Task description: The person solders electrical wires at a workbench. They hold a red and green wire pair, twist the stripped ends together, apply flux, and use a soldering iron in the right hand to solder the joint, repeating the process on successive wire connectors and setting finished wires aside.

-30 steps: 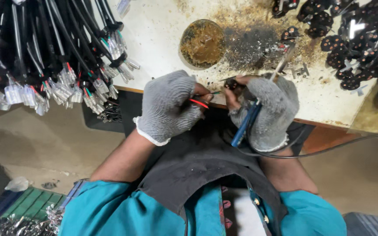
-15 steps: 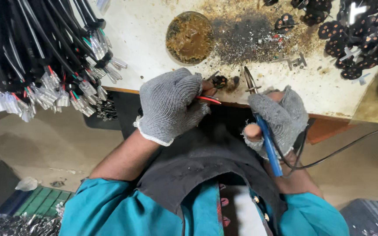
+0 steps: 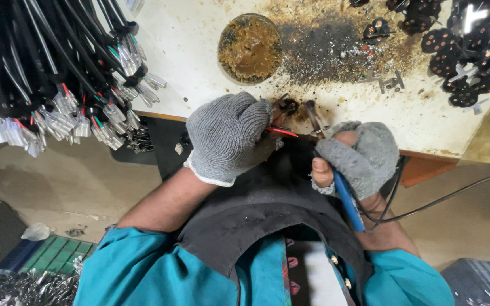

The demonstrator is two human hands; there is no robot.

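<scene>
Teal sleeves [image 3: 143, 272] and a dark apron [image 3: 256, 221] nearest the camera, forearms reaching up toward the bench [image 3: 199, 62] edge. Left hand [image 3: 228, 136] in a grey knit glove, grip closed tight around a thin red wire [image 3: 282, 132] that pokes out rightward past the fingers. Right hand [image 3: 358, 156] in a worn grey fingerless glove, grip wrapped shut on a blue-handled soldering iron [image 3: 347, 195], handle slanting down toward the lap, metal tip up at the bench edge just beside the wire end. Black cord [image 3: 426, 204] trailing off the handle to the right. Small dark round connector part [image 3: 289, 106] lying on the bench rim, right at the wire end and iron tip; contact between them too small to tell. Beyond that, white bench top stained brown and black, scorched patch in the middle. Round tin of brownish paste [image 3: 249, 48] sitting well behind the hands. Far right, a heap of black round connector discs [image 3: 460, 62]. Far left, a hanging bundle of black cables [image 3: 46, 73] with clear-sleeved terminals, overhanging the bench edge. Bare concrete floor [image 3: 58, 181] below.
</scene>
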